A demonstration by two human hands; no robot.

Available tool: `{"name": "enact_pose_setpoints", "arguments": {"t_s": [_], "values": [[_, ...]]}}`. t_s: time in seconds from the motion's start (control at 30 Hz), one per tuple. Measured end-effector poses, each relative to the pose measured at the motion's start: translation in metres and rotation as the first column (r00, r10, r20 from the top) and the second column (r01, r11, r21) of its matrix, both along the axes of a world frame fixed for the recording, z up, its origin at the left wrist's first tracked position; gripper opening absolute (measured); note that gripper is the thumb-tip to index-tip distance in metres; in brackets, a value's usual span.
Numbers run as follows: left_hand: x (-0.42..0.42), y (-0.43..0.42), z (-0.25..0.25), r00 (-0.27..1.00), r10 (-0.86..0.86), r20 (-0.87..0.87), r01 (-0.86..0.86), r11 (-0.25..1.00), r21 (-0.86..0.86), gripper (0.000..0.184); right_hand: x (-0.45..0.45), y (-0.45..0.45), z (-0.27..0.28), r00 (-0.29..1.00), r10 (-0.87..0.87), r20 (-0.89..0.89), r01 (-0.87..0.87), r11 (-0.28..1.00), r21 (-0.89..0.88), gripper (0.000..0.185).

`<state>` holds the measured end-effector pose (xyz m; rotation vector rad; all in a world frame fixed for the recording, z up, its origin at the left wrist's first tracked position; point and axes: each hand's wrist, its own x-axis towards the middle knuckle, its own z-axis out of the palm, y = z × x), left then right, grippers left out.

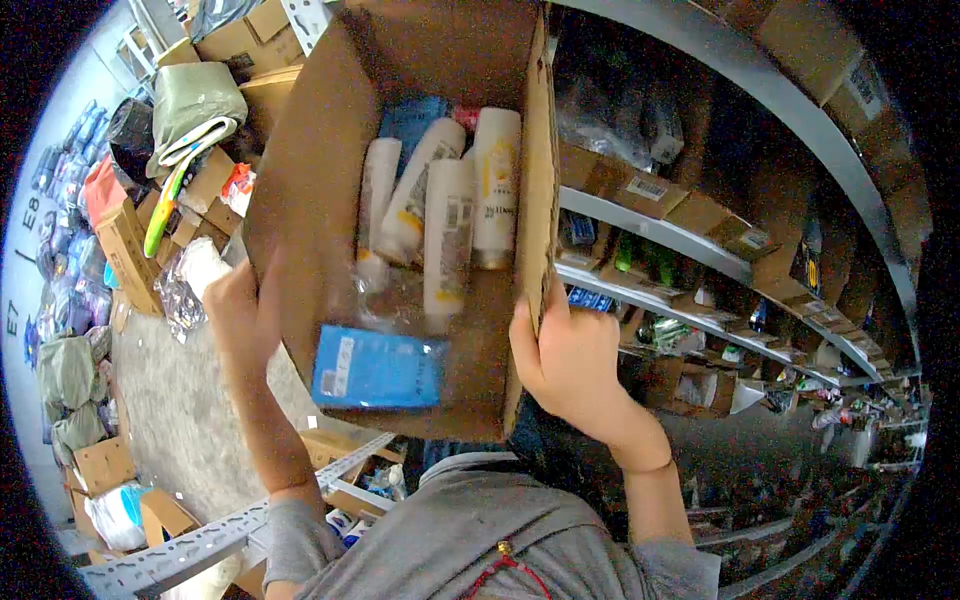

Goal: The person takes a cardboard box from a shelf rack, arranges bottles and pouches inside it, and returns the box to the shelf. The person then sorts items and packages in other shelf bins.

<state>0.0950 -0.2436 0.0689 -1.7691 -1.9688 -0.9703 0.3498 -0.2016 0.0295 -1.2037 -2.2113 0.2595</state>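
Observation:
An open cardboard box (470, 370) is held up in front of my chest, tilted so its inside faces me. My left hand (240, 305) grips its left side, the fingers partly blurred and behind the wall. On the right, my right hand (572, 350) is closed over the box's right edge, thumb on the near side. Several white bottles (448, 230) with yellow markings lie inside, some in clear wrap. A blue packet (378, 367) rests near the box's lower end. Another blue item (415, 125) and a bit of red show behind the bottles.
Metal shelves (660, 215) with cardboard bins of goods run along the right. At left, cartons (130, 255), sacks (200, 105) and plastic-wrapped bundles stand on the concrete floor (180, 400). A perforated metal beam (200, 545) crosses low at the left.

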Motion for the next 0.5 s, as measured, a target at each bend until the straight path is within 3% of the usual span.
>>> {"name": "enact_pose_setpoints", "arguments": {"t_s": [0.23, 0.3, 0.5], "values": [[0.009, -0.046, -0.023, 0.997, 0.017, -0.081, -0.014, 0.999, 0.044, 0.027, 0.02, -0.028, -0.002, 0.995, 0.065, 0.08, -0.065, 0.998, 0.0, 0.054], [0.006, -0.063, -0.028, 0.999, 0.035, 0.012, -0.035, 0.999, -0.006, 0.026, 0.025, -0.036, 0.002, 0.978, 0.157, 0.141, -0.157, 0.987, -0.008, 0.041], [0.004, -0.105, -0.046, 0.986, 0.166, 0.002, -0.166, 0.986, 0.013, 0.023, 0.02, -0.05, -0.006, 0.963, 0.264, 0.052, -0.267, 0.961, 0.069, 0.047]]}}
